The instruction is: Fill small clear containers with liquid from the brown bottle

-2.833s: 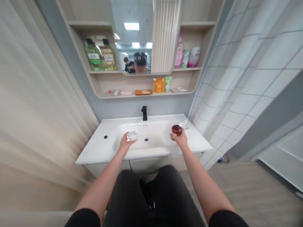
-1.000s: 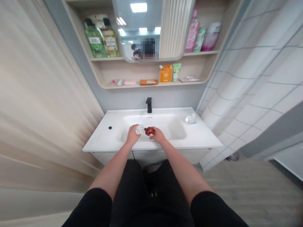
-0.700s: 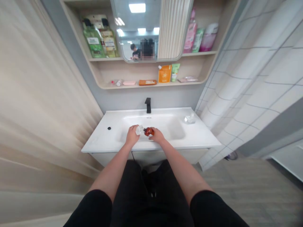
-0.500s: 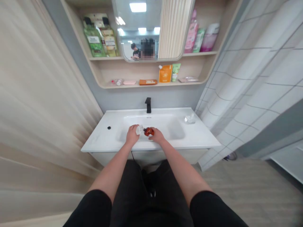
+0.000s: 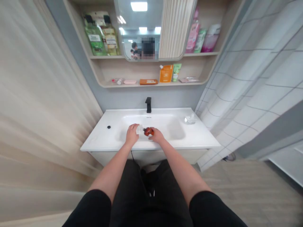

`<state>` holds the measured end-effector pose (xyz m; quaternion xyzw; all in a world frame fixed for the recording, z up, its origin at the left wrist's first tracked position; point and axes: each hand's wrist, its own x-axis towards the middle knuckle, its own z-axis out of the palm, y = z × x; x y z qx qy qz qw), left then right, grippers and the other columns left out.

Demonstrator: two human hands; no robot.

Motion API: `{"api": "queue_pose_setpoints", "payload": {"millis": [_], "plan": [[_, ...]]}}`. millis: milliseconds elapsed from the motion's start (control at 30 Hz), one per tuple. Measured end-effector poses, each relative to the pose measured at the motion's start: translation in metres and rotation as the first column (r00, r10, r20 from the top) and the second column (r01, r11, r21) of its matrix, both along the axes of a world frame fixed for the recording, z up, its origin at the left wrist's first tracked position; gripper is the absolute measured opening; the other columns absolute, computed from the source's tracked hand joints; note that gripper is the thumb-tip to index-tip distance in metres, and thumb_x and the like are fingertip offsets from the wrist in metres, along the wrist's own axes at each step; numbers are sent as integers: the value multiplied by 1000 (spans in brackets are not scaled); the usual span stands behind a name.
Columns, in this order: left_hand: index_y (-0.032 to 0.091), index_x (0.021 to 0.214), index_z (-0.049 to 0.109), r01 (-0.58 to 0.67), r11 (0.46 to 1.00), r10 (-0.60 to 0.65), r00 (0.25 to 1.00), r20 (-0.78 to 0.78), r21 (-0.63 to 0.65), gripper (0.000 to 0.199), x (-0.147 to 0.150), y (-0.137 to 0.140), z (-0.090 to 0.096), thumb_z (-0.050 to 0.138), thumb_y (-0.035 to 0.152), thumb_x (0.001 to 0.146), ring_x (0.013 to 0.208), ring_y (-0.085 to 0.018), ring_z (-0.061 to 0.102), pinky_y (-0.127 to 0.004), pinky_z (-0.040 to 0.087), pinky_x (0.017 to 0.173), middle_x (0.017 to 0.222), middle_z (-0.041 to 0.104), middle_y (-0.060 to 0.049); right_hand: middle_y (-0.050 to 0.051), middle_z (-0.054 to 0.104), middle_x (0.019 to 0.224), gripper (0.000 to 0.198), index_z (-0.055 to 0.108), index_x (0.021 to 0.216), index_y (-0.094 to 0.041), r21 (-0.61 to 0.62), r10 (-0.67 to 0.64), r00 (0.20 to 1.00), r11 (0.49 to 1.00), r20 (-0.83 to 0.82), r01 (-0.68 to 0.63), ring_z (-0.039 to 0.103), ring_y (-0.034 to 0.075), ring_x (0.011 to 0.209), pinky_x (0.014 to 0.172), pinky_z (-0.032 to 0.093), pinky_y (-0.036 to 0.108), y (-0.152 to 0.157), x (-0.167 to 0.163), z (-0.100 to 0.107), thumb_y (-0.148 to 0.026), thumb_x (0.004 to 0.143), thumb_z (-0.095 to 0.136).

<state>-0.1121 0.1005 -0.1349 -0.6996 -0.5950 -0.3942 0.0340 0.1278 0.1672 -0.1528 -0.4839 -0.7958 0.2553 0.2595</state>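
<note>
Over the white basin [image 5: 175, 126], presumably so spills are caught, a clear, boxy, glass-like container [image 5: 139, 129] is gripped in the left hand [image 5: 132, 135], a tipped, rounded, amber bottle [image 5: 148, 131] in the right hand [image 5: 157, 135]

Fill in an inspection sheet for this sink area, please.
Surface: white countertop with a sunken basin and black faucet.
Job's things: clear container; amber bottle, its dark neck toward the container. Whether they touch, cannot tell.
Clutter: clear item on the countertop's right, small black round piece on its left.
Hands: left hand holds the clear container; right hand holds the amber bottle.
Cables: thin dark cord below the countertop's front; dark loop on the floor, perhaps cable.
Surroundings: shelf unit with toiletries; mirror; curtain at left.
</note>
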Motion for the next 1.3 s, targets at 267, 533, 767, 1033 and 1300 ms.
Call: {"api": "queue_pose_setpoints", "payload": {"millis": [267,533,767,1033,1300], "plan": [[24,144,68,-1,1000,1,1000,-1,-13,81,1,-1,2,63,-5,69,136,-34,61,-53,53,123,141,69,-12,8,76,134,83,66,144,-27,-4,2,1000,1000,8,-2,72,33,123,107,56,43,0,0,0,-21,66,95],[26,147,67,-14,999,14,1000,-5,-32,86,2,-2,4,63,-6,68,138,-35,61,-56,52,125,143,68,-12,8,76,134,84,64,145,-28,6,17,1000,1000,19,-18,71,33,124,107,56,43,2,0,-2,-22,67,95],[25,145,68,-17,1000,17,999,-30,-19,83,2,-2,5,61,-7,69,137,-35,61,-56,52,124,142,68,-12,8,76,134,86,64,145,-28,-12,1,1000,1000,8,-1,71,33,125,109,55,43,1,0,-1,-21,65,95],[25,146,68,-20,1000,19,999,-45,-20,84,3,-3,5,60,-8,69,139,-35,60,-55,52,124,143,68,-12,8,77,132,83,67,143,-28,-9,8,1000,1000,12,-8,73,32,121,106,57,41,-2,0,4,-20,65,94],[26,148,68,-19,1000,18,998,-55,-20,87,5,-5,8,59,-9,69,138,-36,60,-57,51,124,143,68,-12,7,77,129,83,67,143,-28,-4,0,1000,1000,14,0,73,32,119,105,57,41,-1,0,2,-21,65,94]]}}
